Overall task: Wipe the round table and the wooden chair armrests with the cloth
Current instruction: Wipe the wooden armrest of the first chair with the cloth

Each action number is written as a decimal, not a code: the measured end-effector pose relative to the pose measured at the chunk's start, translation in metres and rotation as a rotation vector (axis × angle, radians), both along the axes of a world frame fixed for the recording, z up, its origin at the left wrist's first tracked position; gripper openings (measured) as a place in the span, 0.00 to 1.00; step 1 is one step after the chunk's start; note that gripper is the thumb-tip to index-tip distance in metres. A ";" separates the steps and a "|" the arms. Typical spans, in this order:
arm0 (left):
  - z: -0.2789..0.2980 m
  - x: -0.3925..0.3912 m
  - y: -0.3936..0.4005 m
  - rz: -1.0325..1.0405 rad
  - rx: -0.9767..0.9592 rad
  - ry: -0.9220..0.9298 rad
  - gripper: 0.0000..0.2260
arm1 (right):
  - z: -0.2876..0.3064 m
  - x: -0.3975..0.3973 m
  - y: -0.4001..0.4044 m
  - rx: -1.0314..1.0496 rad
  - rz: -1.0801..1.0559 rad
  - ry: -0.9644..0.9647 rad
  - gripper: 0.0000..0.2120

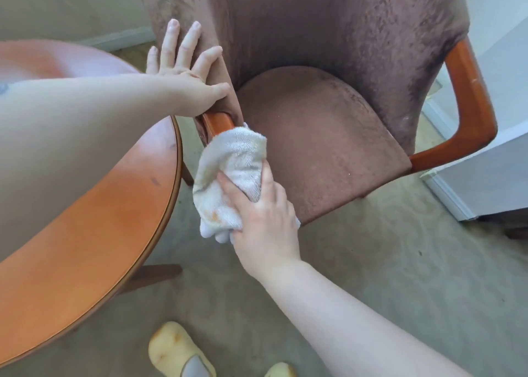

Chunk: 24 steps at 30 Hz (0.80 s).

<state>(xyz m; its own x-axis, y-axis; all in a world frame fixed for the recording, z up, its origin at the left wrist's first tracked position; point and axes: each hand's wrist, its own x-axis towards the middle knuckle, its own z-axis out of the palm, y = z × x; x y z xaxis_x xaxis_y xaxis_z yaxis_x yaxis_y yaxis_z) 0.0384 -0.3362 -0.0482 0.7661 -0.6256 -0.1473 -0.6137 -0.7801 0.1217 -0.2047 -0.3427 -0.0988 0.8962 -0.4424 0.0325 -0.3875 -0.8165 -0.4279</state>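
A brown upholstered chair (323, 136) with orange wooden armrests stands ahead of me. My right hand (263, 213) grips a white, slightly stained cloth (228, 173) wrapped over the left armrest (218, 122), of which only a short piece shows above the cloth. My left hand (185, 70) rests with straight, spread fingers on the left edge of the chair's backrest, thumb on the inner side. The right armrest (471, 102) is bare. The round orange wooden table (94, 219) sits at the left, partly hidden by my left arm.
Beige carpet (385, 276) covers the floor. A white wall corner with baseboard (457, 199) stands close to the chair's right side. Yellow slippers (177, 351) show at the bottom edge. A table leg (154, 273) reaches out under the table rim.
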 end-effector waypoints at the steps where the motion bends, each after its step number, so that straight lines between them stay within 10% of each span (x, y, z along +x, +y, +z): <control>1: 0.000 -0.001 0.000 0.001 -0.003 -0.001 0.29 | 0.005 0.020 -0.004 0.013 -0.015 0.002 0.40; 18: 0.000 -0.012 0.003 -0.044 -0.060 -0.087 0.33 | 0.009 0.038 0.005 0.154 -0.149 -0.108 0.32; 24: -0.008 -0.028 0.002 0.061 -0.231 -0.113 0.38 | -0.022 -0.045 0.016 0.068 -0.147 -0.052 0.45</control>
